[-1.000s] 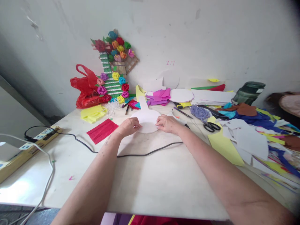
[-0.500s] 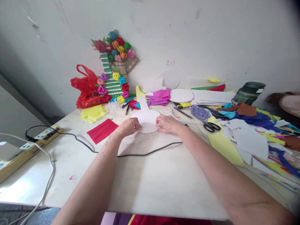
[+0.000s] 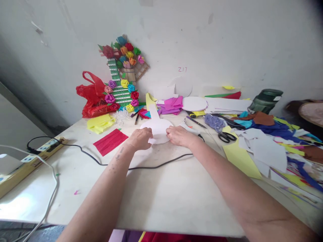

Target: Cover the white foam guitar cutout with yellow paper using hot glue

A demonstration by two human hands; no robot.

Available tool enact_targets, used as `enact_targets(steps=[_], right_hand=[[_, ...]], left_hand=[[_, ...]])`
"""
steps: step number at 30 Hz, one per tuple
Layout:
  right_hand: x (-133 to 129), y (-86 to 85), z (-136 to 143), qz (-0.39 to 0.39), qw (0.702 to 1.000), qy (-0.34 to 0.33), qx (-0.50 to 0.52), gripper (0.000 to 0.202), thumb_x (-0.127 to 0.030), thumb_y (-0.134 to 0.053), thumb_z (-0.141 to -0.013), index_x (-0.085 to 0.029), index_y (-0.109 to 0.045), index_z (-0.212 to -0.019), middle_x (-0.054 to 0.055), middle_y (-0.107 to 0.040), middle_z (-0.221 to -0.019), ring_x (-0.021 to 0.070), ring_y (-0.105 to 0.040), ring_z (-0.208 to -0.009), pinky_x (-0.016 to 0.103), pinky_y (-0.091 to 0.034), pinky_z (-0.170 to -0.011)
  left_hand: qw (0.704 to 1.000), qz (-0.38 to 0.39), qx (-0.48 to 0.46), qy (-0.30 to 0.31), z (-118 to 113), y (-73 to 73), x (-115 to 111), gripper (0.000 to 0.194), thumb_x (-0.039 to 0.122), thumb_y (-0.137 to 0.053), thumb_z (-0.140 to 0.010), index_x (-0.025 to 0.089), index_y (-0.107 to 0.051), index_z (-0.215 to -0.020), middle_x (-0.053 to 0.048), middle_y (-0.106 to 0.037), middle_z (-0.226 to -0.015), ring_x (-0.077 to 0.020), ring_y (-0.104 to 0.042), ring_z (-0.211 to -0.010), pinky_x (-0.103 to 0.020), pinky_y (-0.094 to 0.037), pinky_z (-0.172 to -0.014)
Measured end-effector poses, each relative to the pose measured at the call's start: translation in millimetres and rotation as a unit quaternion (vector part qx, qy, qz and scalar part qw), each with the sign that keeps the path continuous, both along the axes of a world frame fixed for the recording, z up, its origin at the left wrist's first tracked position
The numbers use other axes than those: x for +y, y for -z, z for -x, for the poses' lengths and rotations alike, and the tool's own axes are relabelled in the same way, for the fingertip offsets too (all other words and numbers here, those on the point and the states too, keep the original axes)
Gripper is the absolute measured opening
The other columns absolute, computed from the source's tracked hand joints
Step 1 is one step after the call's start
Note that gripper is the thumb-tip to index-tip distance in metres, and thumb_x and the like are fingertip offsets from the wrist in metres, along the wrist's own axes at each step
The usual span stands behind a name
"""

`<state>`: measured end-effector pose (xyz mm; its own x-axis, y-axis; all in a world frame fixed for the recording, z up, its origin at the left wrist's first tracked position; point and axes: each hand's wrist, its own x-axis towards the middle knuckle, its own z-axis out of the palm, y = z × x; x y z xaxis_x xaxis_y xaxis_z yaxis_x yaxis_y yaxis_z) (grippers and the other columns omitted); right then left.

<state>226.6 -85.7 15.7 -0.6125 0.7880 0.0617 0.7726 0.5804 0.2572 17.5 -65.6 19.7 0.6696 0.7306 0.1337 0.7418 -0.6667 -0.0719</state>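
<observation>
A white paper cutout (image 3: pixel 160 130), round with a long narrow strip at its far side, lies in the middle of the table. At the cutout's left edge my left hand (image 3: pixel 142 138) is closed, its fingers curled over the rim. My right hand (image 3: pixel 178 135) pinches the right edge, thumb and fingers together. Fingertips of both hands are partly hidden. A red crepe paper sheet (image 3: pixel 110 142) lies left of my left hand. Beyond my right hand are a pen (image 3: pixel 195 121) and a bundle of purple string (image 3: pixel 214 121).
A black cord (image 3: pixel 161 166) crosses the table from a power strip (image 3: pixel 42 151). Right of my arm lie black scissors (image 3: pixel 227 136), yellow paper (image 3: pixel 241 158) and heaped paper scraps (image 3: pixel 270 148). Paper-flower crafts (image 3: pixel 122 89) and a red plastic bag (image 3: pixel 92 97) stand at the back.
My left hand has turned slightly, its fingers now further over the cutout's left edge. My right hand stays at the right edge. The view has shifted slightly.
</observation>
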Motion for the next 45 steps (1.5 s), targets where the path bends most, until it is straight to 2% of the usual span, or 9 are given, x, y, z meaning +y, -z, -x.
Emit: enact_targets(steps=[6,14,19,22,25,30,34,40,45], right_hand=[[0,0.4,0,-0.02,1.0,-0.013,-0.013,0.02,-0.012,-0.046,-0.081,-0.012,-0.065,-0.087,0.012,-0.061,-0.095,0.0215,-0.055,-0.091,0.029,-0.04,-0.067],[2,1.5,-2,-0.012,1.0,-0.024,-0.004,0.017,-0.015,-0.049,-0.081,-0.013,-0.064,-0.09,0.011,-0.06,-0.097,0.0211,-0.052,-0.096,0.029,-0.039,-0.068],[3,4.3,-3,-0.01,1.0,-0.019,-0.002,0.019,-0.015,-0.048,-0.081,-0.012,-0.063,-0.091,0.012,-0.059,-0.098,0.021,-0.053,-0.095,0.028,-0.039,-0.066],[3,4.5,-3,-0.009,1.0,-0.013,0.006,0.019,-0.016,-0.047,-0.082,-0.012,-0.063,-0.092,0.011,-0.06,-0.099,0.0212,-0.053,-0.095,0.029,-0.039,-0.068],[2,4.1,-3,-0.007,1.0,-0.01,0.017,0.021,-0.016,-0.046,-0.082,-0.013,-0.063,-0.093,0.011,-0.06,-0.101,0.0213,-0.054,-0.095,0.029,-0.04,-0.068],[4,5.8,-3,-0.006,1.0,-0.001,0.025,0.027,-0.01,-0.043,-0.08,-0.013,-0.063,-0.1,0.011,-0.06,-0.103,0.0209,-0.054,-0.095,0.029,-0.04,-0.069],[5,6.1,-1,-0.004,0.999,0.021,0.034,0.033,-0.007,-0.036,-0.084,-0.015,-0.062,-0.102,0.011,-0.059,-0.104,0.0197,-0.054,-0.097,0.027,-0.04,-0.069],[6,3.4,0,0.004,0.998,0.037,0.044,0.034,-0.011,-0.032,-0.088,-0.016,-0.063,-0.101,0.01,-0.06,-0.102,0.0206,-0.054,-0.097,0.028,-0.041,-0.068],[6,4.9,-1,0.013,0.996,0.053,0.075,0.034,-0.016,-0.032,-0.09,-0.018,-0.063,-0.101,0.01,-0.06,-0.105,0.0211,-0.053,-0.1,0.03,-0.042,-0.073]], left_hand=[[0.998,-0.037,0.041,0.01,-4,-0.4,-2,0.017,0.023,-0.061,-0.065,0.02,-0.066,-0.082,-0.006,-0.061,-0.094,-0.0226,-0.056,-0.09,-0.029,-0.041,-0.068],[0.996,-0.078,0.006,0.032,3,11.9,6,0.032,0.045,-0.06,-0.069,0.017,-0.065,-0.083,-0.008,-0.06,-0.087,-0.0242,-0.057,-0.083,-0.031,-0.039,-0.063],[0.997,-0.072,-0.003,0.026,0,13.9,8,0.028,0.043,-0.061,-0.071,0.017,-0.067,-0.079,-0.009,-0.06,-0.085,-0.0232,-0.058,-0.079,-0.031,-0.039,-0.063],[0.996,-0.064,-0.053,0.018,2,15.7,9,0.029,0.045,-0.06,-0.072,0.018,-0.068,-0.077,-0.009,-0.062,-0.085,-0.0242,-0.056,-0.084,-0.031,-0.041,-0.065],[0.986,-0.073,-0.149,-0.036,6,20.6,12,0.032,0.048,-0.056,-0.076,0.019,-0.068,-0.084,-0.008,-0.062,-0.097,-0.0256,-0.051,-0.098,-0.032,-0.044,-0.07],[0.946,-0.041,-0.254,-0.195,15,32.5,24,0.054,0.06,-0.053,-0.073,0.02,-0.061,-0.109,-0.007,-0.056,-0.117,-0.0268,-0.045,-0.11,-0.036,-0.043,-0.087],[0.958,-0.003,-0.208,-0.197,15,39.9,30,0.069,0.063,-0.057,-0.068,0.022,-0.051,-0.123,-0.006,-0.046,-0.131,-0.0274,-0.037,-0.121,-0.037,-0.035,-0.098],[0.973,0.0,-0.088,-0.212,8,41.0,27,0.06,0.058,-0.044,-0.079,0.026,-0.043,-0.13,-0.005,-0.033,-0.142,-0.0276,-0.019,-0.133,-0.051,-0.011,-0.106],[0.971,0.064,-0.06,-0.221,6,41.7,26,0.057,0.051,-0.035,-0.085,0.028,-0.033,-0.137,-0.003,-0.024,-0.146,-0.0263,-0.01,-0.135,-0.049,-0.012,-0.106]])
